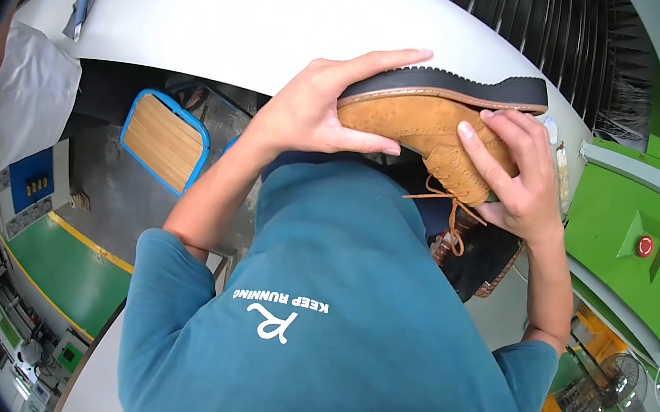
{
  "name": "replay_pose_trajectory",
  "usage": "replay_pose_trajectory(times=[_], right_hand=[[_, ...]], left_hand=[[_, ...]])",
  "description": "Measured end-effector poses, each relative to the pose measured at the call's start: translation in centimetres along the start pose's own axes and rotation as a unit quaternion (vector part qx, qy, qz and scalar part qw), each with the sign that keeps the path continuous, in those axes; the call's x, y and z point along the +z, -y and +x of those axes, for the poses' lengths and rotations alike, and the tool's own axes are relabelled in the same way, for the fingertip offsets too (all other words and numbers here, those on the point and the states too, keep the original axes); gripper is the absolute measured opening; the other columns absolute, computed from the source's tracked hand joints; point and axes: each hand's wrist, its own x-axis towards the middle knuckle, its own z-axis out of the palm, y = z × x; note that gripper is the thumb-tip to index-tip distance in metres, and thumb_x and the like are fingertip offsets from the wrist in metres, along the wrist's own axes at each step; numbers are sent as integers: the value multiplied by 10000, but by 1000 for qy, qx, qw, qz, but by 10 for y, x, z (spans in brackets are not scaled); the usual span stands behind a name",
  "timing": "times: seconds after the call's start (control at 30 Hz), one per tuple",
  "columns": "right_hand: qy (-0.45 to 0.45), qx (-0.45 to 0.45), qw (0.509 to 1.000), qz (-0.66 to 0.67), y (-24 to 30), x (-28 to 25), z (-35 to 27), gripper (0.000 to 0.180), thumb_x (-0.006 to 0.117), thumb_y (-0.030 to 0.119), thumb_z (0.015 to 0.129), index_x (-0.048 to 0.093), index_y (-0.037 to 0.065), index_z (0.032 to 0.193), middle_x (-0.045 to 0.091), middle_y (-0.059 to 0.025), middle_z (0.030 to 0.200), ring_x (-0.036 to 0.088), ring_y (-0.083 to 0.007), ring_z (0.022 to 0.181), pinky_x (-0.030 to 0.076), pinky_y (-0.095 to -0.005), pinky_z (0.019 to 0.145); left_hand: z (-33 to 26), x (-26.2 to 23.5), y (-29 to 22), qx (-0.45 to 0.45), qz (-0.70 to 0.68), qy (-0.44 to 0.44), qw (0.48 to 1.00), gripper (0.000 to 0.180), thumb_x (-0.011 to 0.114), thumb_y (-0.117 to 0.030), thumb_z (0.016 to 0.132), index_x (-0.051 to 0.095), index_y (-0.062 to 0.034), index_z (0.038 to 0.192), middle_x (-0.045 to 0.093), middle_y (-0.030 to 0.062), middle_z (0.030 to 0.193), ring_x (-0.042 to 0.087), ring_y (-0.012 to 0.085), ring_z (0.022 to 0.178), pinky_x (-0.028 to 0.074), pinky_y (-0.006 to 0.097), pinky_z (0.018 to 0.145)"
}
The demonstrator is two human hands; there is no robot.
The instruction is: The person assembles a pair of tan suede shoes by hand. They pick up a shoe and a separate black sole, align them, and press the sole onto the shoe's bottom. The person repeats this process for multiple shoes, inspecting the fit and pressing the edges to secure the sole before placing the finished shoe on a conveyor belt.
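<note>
A tan brogue-style lace-up shoe (pixel 420 124) is held up on its side, its thick black sole (pixel 454 85) turned toward the far edge. My left hand (pixel 318 104) grips the toe end, fingers along the sole and thumb under the upper. Around the heel and ankle part, my right hand (pixel 522 169) is closed, with fingertips on the upper just below the sole. Brown laces (pixel 455 222) hang down from the shoe, tied in a bow.
A white table (pixel 206 10) curves beyond my hands, with a blue-handled cutter (pixel 81 6) at its far left. Dark slats and bristles (pixel 537 25) line the far side. Right stands a green machine (pixel 620 219) with a red button (pixel 645 246); left, a blue-framed wooden stool (pixel 163 141) and another person's white sleeve (pixel 23 99).
</note>
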Motion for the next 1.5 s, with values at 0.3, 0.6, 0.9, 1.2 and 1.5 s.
replay_pose_trajectory(times=[0.3,0.6,0.9,1.2,1.5], right_hand=[[19,13,999,24,-4,-8,12,854,926,182,660,774,169,1500,676,-150,1404,662,-403,1249,550,-538,1059],[56,58,995,60,-3,-21,18,943,961,175,673,709,193,1581,654,-157,1449,654,-402,1281,539,-534,1101],[31,57,983,173,-30,-89,19,768,958,106,722,790,118,1471,692,-172,1481,704,-381,1314,578,-469,1129],[-89,-80,991,55,-5,-117,138,612,982,351,800,790,109,1328,772,-99,1200,754,-336,1059,620,-438,899],[-241,69,697,672,-34,-15,138,1100,257,862,1113,256,-3,1793,571,-247,1656,598,-316,1518,435,-467,1319]], left_hand=[[21,-13,3,57,76,83,992,934,1015,-253,782,650,-109,1630,809,195,1360,810,386,1166,647,458,1038],[34,-24,12,30,24,131,991,900,1001,-210,796,657,-54,1612,794,207,1418,780,373,1294,603,463,1141],[54,-56,24,-34,7,152,988,981,1022,-412,813,625,-49,1634,614,156,1678,584,351,1559,470,499,1287],[84,-44,-124,57,170,-27,983,1293,1120,-346,687,418,6,1714,760,232,1440,766,352,1320,602,443,1116],[95,-73,-115,45,171,-27,984,683,974,-326,924,704,54,1424,865,193,1126,865,294,1046,665,374,923]])
